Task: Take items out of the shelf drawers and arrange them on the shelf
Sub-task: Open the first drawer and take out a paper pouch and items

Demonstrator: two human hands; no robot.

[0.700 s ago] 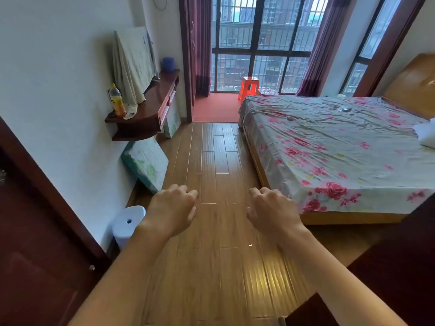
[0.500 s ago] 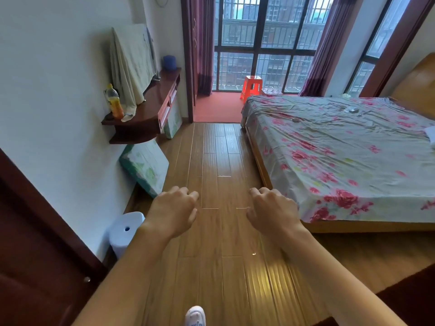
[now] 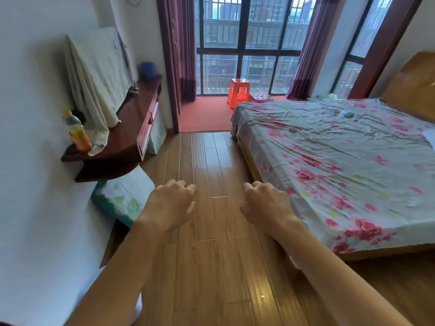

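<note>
A dark red wooden shelf (image 3: 127,128) hangs on the left wall, with drawers (image 3: 147,128) along its front edge, all closed. On it stand a bottle of orange drink (image 3: 77,131), a blue cup (image 3: 148,69) at the far end and a screen under a pale cloth (image 3: 98,74). My left hand (image 3: 171,205) and my right hand (image 3: 264,205) float over the wooden floor in front of me, fingers loosely curled, holding nothing. Both are well short of the shelf, which lies ahead to the left.
A bed with a flowered sheet (image 3: 341,165) fills the right side. A green flowered cushion (image 3: 122,196) leans on the wall under the shelf. An orange stool (image 3: 239,91) stands by the barred window. Wooden floor (image 3: 211,255) runs between the shelf and the bed.
The view has moved forward into the room, so the shelf and the bed are nearer. The dark door and the white bin at the left have left the view. Both hands keep their pose.
</note>
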